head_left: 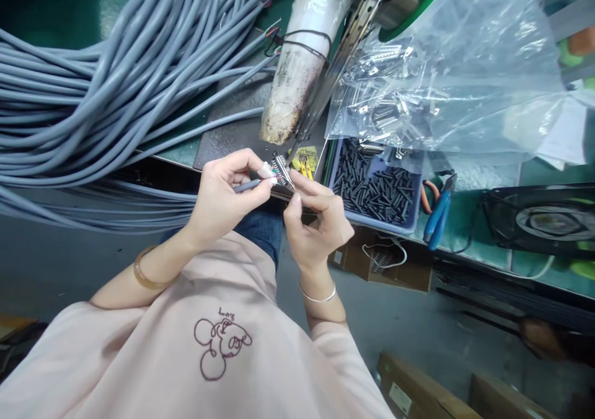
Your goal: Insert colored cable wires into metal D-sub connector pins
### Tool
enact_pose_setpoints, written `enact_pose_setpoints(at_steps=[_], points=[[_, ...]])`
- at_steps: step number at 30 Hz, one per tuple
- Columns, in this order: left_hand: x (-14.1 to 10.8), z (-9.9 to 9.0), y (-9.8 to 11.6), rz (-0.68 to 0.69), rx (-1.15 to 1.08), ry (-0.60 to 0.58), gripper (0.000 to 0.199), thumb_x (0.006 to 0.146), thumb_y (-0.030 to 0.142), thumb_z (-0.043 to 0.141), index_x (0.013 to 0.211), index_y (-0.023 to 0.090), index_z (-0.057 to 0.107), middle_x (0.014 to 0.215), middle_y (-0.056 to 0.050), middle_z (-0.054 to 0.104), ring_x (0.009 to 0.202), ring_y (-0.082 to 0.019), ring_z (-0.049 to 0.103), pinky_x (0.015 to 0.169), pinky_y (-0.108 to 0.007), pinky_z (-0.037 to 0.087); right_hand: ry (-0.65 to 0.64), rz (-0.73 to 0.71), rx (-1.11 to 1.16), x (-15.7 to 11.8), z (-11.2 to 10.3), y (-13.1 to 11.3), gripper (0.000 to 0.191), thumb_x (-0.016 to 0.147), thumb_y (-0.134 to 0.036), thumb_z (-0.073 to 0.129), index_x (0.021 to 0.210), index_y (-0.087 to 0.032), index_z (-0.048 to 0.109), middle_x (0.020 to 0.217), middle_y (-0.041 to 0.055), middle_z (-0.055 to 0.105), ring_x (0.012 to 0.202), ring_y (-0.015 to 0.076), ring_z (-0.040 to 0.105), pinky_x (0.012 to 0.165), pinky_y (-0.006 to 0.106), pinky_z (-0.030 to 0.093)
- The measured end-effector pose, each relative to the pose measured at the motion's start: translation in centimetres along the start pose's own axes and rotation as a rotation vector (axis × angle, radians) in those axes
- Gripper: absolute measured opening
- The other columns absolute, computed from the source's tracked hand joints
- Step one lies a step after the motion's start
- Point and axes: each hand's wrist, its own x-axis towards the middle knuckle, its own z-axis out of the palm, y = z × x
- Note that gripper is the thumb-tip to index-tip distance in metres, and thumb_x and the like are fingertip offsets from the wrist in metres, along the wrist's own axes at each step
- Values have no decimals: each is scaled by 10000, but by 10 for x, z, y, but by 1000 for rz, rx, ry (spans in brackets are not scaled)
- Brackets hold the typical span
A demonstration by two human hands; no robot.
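Note:
My left hand (pixel 227 193) pinches the end of a grey cable (pixel 247 186) between thumb and fingers, with small coloured wires at its tip. Between the two hands is a metal multi-pin connector (pixel 281 170), its row of pins facing the wires. My right hand (pixel 318 217) is closed on the connector's right side with thumb and forefinger. White tape or finger covers wrap the left fingertips. Just above the connector hangs the tip of a soldering iron (pixel 297 149), beside a thick wrapped tube (pixel 297 66). Whether wires and pins touch is too small to tell.
Many grey cables (pixel 111 90) lie coiled at left. A blue bin (pixel 376 189) holds short black tubes. Behind it lies a plastic bag (pixel 441 90) of metal connectors. Blue-handled cutters (pixel 439 214), a yellow sponge (pixel 304 160), a solder spool (pixel 413 4) and a fan (pixel 548 220) stand about.

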Motion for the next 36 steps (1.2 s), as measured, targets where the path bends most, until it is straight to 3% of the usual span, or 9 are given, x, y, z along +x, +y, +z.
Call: enact_pose_setpoints(at_steps=[11,23,33,36], points=[[6,1,7,43,57,24,84,733,155,732,699,173,657,686,6,672,605,-89,609,494,-178,446,-39,-12,26,9,-3,4,157,932,-136,587,889,-261,504,1100,45,809,940,191,805,754,329,689],[8,3,9,98,86,41,48,736,146,693,712,167,657,721,16,691,554,-54,556,473,-159,414,-7,-60,-26,19,-3,-1,176,903,-97,643,892,-248,551,1060,41,819,913,177,806,747,275,667],[5,0,8,16,81,-43,54,736,167,693,715,154,646,733,1,690,559,-56,569,481,-149,421,-70,-154,-117,15,-11,0,164,899,-109,648,853,-238,558,1023,73,829,863,167,808,717,232,646],[4,-2,7,37,72,-55,45,754,176,703,759,152,665,735,2,696,558,-51,565,496,-147,437,-60,-98,-73,15,-11,-2,181,879,-82,668,857,-233,571,1017,65,828,869,165,808,742,237,651]])
